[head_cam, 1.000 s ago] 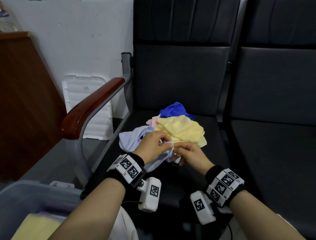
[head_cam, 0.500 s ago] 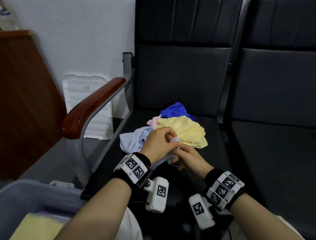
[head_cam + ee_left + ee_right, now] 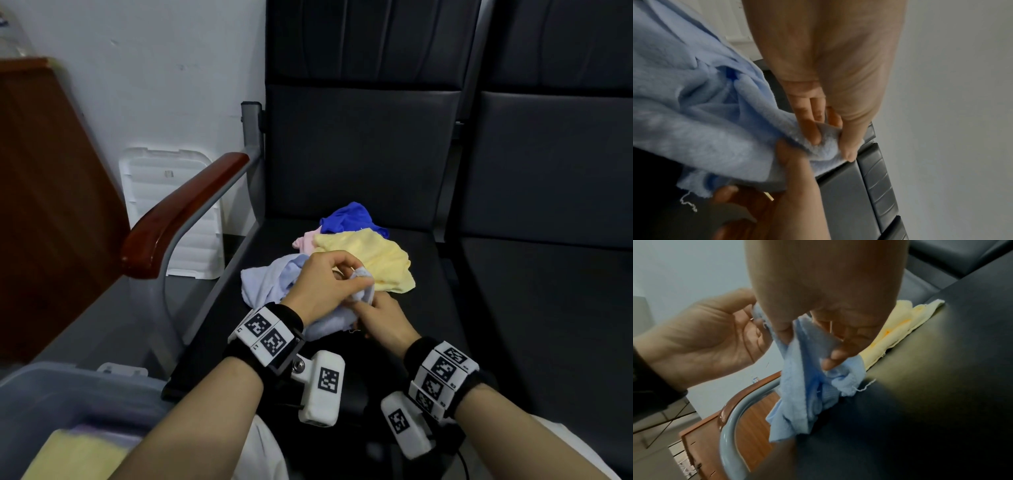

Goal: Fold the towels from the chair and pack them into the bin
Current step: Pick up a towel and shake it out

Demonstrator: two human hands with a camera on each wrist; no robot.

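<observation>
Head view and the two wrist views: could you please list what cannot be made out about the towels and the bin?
- Pale pink towel: head view, mostly buried under the soft yellow towel.
- Grey plastic bin: head view, cut off by the lower left edge; its contents blurred.
- Light blue fleece towel: its held corner is covered by the left hand and right hand; wrist views are blurred.
- Royal blue towel: size hidden behind the pile.

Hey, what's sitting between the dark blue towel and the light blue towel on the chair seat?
The yellow towel and a bit of pink towel lie between the dark blue towel and light blue towel, seen in the head view.
</observation>
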